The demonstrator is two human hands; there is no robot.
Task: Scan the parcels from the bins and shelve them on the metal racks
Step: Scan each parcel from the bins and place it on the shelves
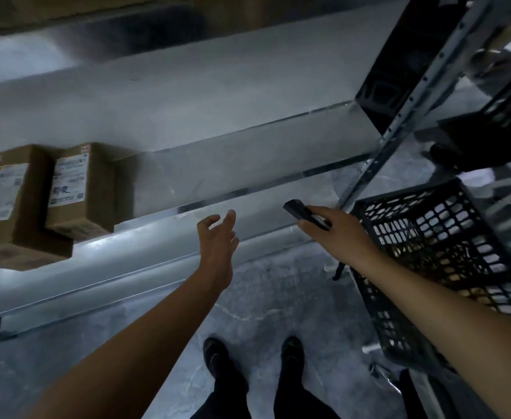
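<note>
Two brown cardboard parcels with white labels stand side by side on the metal rack's shelf [248, 164] at the left: one [3, 195] at the frame edge, the other [82, 189] just right of it. My left hand [218, 234] hovers empty in front of the shelf edge, fingers apart. My right hand [336, 228] is closed on a black handheld scanner [305, 217], which points left over the shelf edge. A black latticed plastic bin [435, 255] sits at the right, beside my right forearm; brownish contents show through its mesh.
A slotted metal upright [399, 116] of the rack rises at the right, with dark bins [405, 55] on the shelving behind it. Bare grey shelf stretches right of the parcels. Grey concrete floor and my two dark shoes [254, 355] are below.
</note>
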